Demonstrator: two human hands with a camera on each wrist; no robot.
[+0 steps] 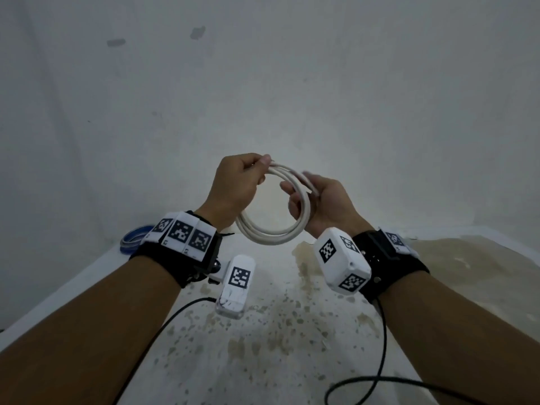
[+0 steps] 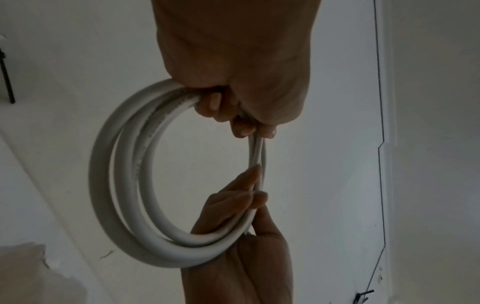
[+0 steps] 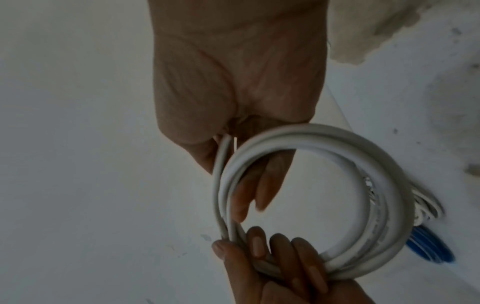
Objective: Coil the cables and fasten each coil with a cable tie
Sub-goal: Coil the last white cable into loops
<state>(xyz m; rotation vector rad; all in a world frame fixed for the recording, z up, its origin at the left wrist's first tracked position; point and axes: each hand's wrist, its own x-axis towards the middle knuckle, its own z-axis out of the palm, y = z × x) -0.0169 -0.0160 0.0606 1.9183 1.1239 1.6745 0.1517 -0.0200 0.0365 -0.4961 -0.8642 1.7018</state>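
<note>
A white cable coil [image 1: 271, 241] of several loops hangs in the air above the table, held between both hands. My left hand [image 1: 260, 168] grips its upper left part, fingers curled round the loops [image 2: 103, 174]. My right hand [image 1: 295, 188] holds the right side, thumb outside and fingers lying along the inside of the coil [image 3: 324, 133]. In the right wrist view the fingers [image 3: 267, 185] reach through the ring. No cable tie shows in any view.
A blue cable coil [image 1: 133, 239] lies at the table's far left edge, with another white bundle [image 3: 426, 205] beside it. The white table [image 1: 277, 331] is stained brown. Black camera wires [image 1: 382, 346] trail across its near part. A plain wall stands behind.
</note>
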